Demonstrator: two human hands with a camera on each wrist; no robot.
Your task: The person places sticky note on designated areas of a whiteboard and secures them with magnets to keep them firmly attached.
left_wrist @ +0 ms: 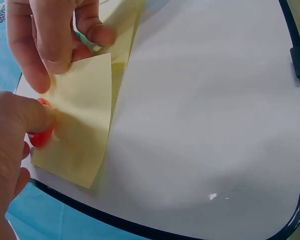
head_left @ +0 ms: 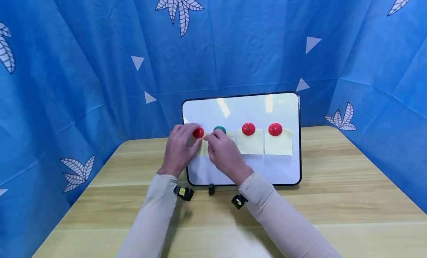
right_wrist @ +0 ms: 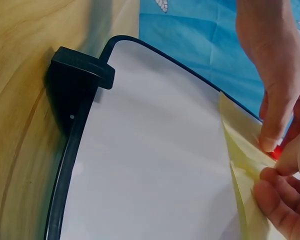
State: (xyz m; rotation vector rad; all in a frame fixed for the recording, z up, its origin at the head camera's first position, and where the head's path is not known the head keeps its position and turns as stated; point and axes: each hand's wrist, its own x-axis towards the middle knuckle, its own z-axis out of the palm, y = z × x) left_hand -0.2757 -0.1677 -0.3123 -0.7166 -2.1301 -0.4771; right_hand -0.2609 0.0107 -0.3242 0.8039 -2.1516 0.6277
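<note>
My left hand (head_left: pixel 178 150) pinches a round red magnet (head_left: pixel 199 132) at the left side of a whiteboard (head_left: pixel 267 172). In the left wrist view its thumb lies across the magnet, over the top of a yellow sticky note (left_wrist: pixel 85 120). Right beside it, my right hand (head_left: pixel 227 156) pinches the side edge of that note between thumb and curled fingers. The note's lower part stands slightly off the board. Behind the right hand, a green magnet (head_left: pixel 220 129) sits on a second note, mostly hidden by the fingers.
Two more red magnets (head_left: pixel 248 129) hold yellow notes (head_left: pixel 278 146) on the board's right half. The black-framed board leans back on the wooden table (head_left: pixel 333 184), with a black clip foot (right_wrist: pixel 80 65) at its lower edge. A blue patterned cloth (head_left: pixel 247 46) hangs behind.
</note>
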